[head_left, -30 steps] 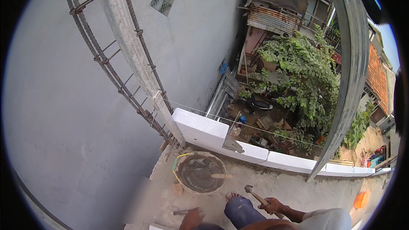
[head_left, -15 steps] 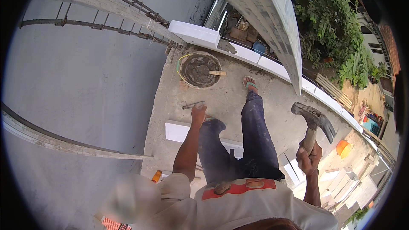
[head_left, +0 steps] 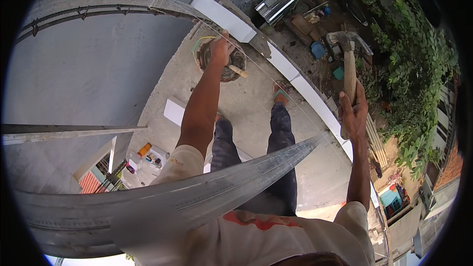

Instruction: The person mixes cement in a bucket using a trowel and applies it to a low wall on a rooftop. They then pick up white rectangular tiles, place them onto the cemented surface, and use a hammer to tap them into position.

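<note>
Holding a hammer high beside a yard far below

From my distant seat I see the right hand (head_left: 354, 116) wrapped around the wooden handle of a claw hammer (head_left: 349, 69), which stands head up and, in my view, overlaps the yard (head_left: 290, 44) beyond the low wall. The left hand (head_left: 221, 51) is well apart from it, stretched out over the bucket (head_left: 198, 63) of mortar (head_left: 237, 59); I cannot tell whether its fingers pinch anything or touch what lies beneath.

What worries me most is the hammer: should that one-handed grip loosen, from dust or sweat, it could drop over the wall. A careless swing might also snag the taut string (head_left: 245, 53) and pull it out of line. The end white block (head_left: 224, 17) rises above the row of white blocks (head_left: 320, 103), so a stray elbow or a blow could shove it loose if its bed is soft, which I can't judge. A low reach might knock the wooden tool handle (head_left: 239, 71) slanting out of the bucket. The long metal channel (head_left: 197, 194) cuts across my picture, and turning quickly could bring head or arm against it.
</note>
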Demonstrator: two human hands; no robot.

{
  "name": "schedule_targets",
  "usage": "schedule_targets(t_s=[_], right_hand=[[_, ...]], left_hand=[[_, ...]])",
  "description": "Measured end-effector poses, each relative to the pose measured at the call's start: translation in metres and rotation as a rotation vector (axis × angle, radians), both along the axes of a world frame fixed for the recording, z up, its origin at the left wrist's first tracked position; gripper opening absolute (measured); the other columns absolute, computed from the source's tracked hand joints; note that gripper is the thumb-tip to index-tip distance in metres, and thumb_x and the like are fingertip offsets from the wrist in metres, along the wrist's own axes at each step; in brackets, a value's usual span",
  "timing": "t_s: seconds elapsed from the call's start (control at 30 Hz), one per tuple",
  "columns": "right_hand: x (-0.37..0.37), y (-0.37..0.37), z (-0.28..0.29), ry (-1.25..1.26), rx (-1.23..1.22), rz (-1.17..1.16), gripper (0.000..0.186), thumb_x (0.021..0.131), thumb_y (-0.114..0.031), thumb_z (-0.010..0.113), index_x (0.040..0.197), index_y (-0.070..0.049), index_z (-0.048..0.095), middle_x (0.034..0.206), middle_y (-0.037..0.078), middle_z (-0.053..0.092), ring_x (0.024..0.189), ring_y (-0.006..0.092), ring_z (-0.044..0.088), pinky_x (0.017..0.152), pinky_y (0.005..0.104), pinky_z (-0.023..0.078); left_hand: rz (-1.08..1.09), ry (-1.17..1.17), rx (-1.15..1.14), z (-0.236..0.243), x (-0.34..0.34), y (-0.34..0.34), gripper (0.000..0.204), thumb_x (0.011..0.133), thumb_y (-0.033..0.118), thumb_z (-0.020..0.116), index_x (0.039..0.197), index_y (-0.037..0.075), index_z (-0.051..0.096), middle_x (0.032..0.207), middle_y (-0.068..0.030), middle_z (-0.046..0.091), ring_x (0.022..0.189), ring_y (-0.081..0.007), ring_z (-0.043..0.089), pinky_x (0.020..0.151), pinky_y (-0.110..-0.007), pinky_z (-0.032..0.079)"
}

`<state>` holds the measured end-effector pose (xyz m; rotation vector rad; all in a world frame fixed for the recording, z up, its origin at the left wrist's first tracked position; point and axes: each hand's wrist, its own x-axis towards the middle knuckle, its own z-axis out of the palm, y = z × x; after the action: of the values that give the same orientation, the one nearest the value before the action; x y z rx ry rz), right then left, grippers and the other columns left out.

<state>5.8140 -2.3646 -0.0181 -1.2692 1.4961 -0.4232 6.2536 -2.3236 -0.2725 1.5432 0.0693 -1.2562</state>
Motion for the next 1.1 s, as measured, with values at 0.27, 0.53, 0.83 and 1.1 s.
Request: schedule_targets(t_s=[0.27,0.53,0.83,1.1], right_hand=[[0.068,-0.065,-0.114,0.083,-0.267,0.603,0.06,0.104,-0.018,0.067,0.159,-0.009,0.045,0.097,0.016,0.073,0.065,0.0166,0.057,0.062,0.0389,0.051],[0.16,-0.072,-0.143,-0.034,-0.362,0.794,0.06,0.098,-0.013,0.067,0.155,-0.01,0.048,0.129,0.032,0.067,0.123,0.0484,0.064,0.104,0.0493,0.051],[0.158,-0.091,-0.13,-0.017,-0.301,0.817,0.071,0.099,-0.013,0.066,0.163,-0.023,0.037,0.131,0.032,0.066,0.121,0.0507,0.063,0.101,0.0509,0.052],[0.163,-0.082,-0.133,0.042,-0.364,0.839,0.076,0.097,-0.01,0.067,0.164,-0.027,0.035,0.12,0.032,0.069,0.112,0.0523,0.064,0.097,0.0546,0.052]], left_hand=[[0.072,-0.208,0.073,-0.041,-0.03,-0.021,0.029,0.095,0.024,0.078,0.105,-0.001,0.068,0.086,-0.0074,0.067,0.064,-0.0209,0.063,0.056,-0.038,0.05],[-0.019,-0.502,0.336,-0.121,0.005,0.019,0.043,0.091,0.04,0.078,0.081,-0.002,0.073,0.082,-0.0199,0.075,0.082,-0.0351,0.076,0.069,-0.045,0.058],[-0.084,-0.54,0.369,-0.054,-0.049,-0.029,0.034,0.084,0.033,0.085,0.098,0.002,0.082,0.091,-0.018,0.08,0.091,-0.0291,0.078,0.085,-0.042,0.06],[-0.123,-0.528,0.354,-0.065,-0.046,-0.027,0.021,0.089,0.025,0.077,0.089,0.004,0.076,0.075,-0.009,0.073,0.065,-0.0227,0.072,0.059,-0.038,0.057]])
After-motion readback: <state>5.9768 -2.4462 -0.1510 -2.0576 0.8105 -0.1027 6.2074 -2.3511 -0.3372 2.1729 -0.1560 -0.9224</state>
